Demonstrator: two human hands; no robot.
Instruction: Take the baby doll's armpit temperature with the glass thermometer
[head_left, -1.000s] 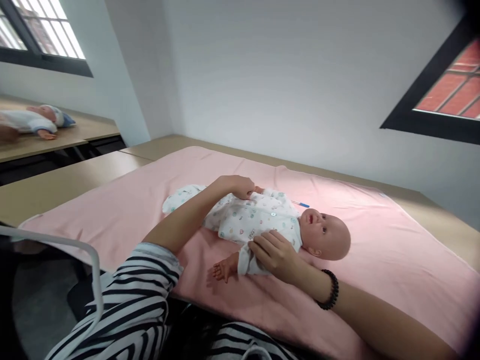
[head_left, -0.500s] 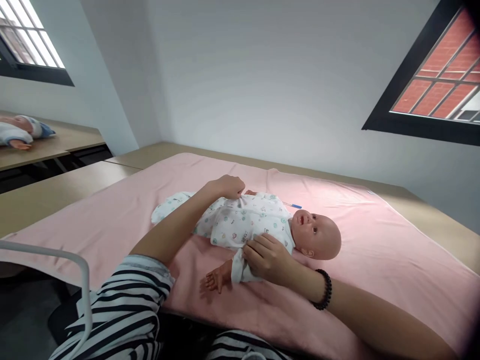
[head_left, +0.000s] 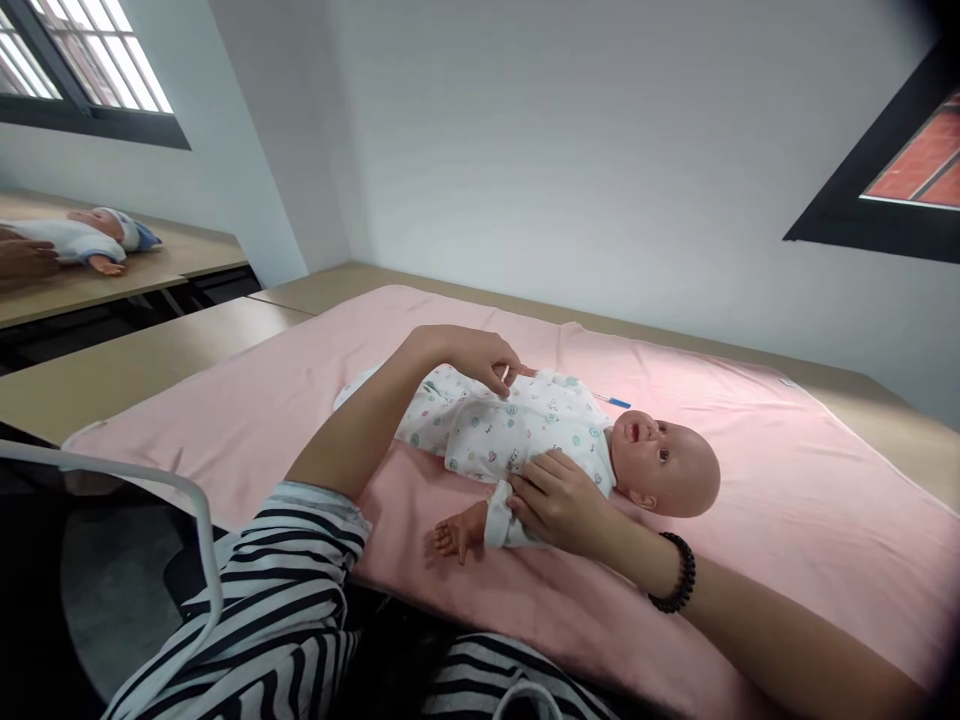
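A baby doll (head_left: 664, 465) lies on its back, its head to the right. It wears a white patterned gown (head_left: 495, 430). My left hand (head_left: 484, 358) is raised over the far side of the doll's torso, fingers loosely bent with a gap by the thumb; it holds nothing that I can see. My right hand (head_left: 559, 500), below a dark bead bracelet, has its fingers curled over the doll's near sleeve (head_left: 501, 515). The doll's near hand (head_left: 454, 537) sticks out of that cuff. Its far hand is mostly hidden behind my left hand.
The doll rests on a pink blanket (head_left: 720, 590) over a wooden table (head_left: 202, 335). A blue-tipped stick (head_left: 616, 402) lies behind its shoulder. On another table at the left, a person's hand (head_left: 26, 255) touches a second doll (head_left: 79, 240). A white curved tube (head_left: 202, 510) stands in front.
My left hand has lifted off the gown, its fingers loosening from a fist. My right hand stays on the sleeve. The view has turned slightly left.
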